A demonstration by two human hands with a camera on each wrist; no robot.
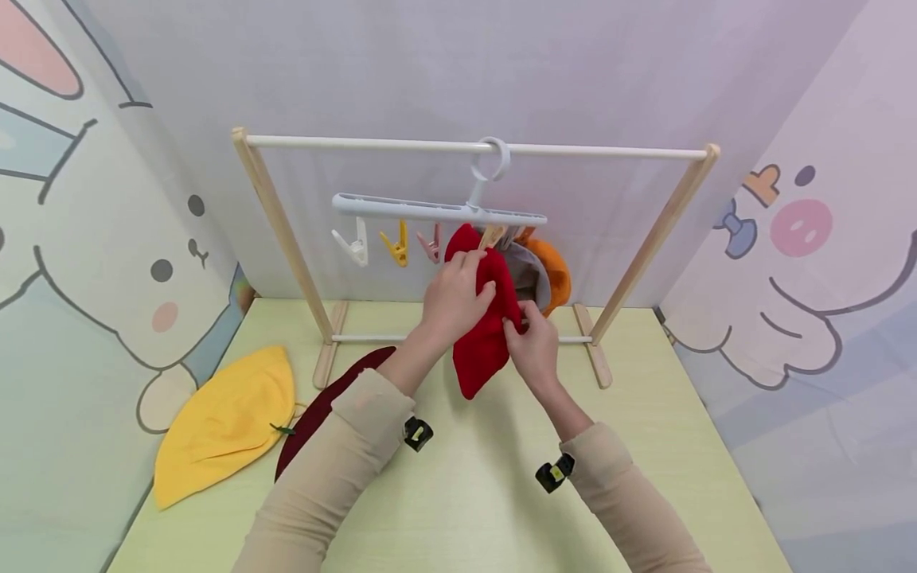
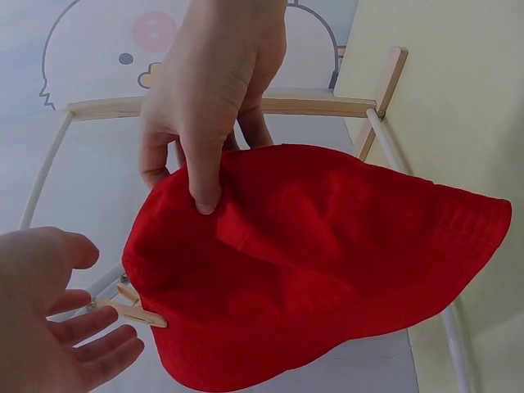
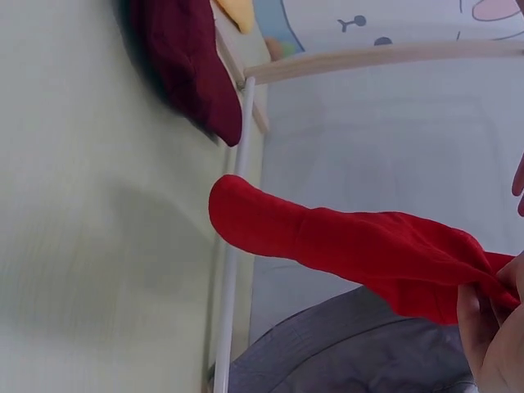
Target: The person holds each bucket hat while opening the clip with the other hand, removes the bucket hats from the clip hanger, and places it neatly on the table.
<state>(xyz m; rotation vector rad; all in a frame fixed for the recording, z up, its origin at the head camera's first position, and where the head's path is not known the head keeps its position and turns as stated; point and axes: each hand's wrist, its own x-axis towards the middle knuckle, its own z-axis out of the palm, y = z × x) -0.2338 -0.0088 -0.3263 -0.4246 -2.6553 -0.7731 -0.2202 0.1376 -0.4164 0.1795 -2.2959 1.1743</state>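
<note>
A red bucket hat [image 1: 481, 354] hangs by its edge from a wooden clothespin [image 1: 491, 238] under the light-blue hanger [image 1: 408, 208]. With thumb and fingers, my right hand [image 1: 536, 344] pinches the hat's fabric on its right side. My left hand [image 1: 451, 296] is beside the clothespin; in the left wrist view its fingers are loosely extended close to the clothespin, the thumb apart. Whether those fingers touch it I cannot tell. Behind the red hat hang a grey hat [image 1: 528, 270] and an orange hat [image 1: 555, 274], both partly hidden.
The hanger hooks onto the white rod [image 1: 609, 151] of a wooden-legged rack. White [image 1: 356, 243], yellow [image 1: 396, 243] and pink [image 1: 431, 243] clips dangle on its left half. On the table [image 1: 666, 446] lie a yellow hat [image 1: 229, 422] and a maroon hat [image 1: 315, 418], partly behind my left arm.
</note>
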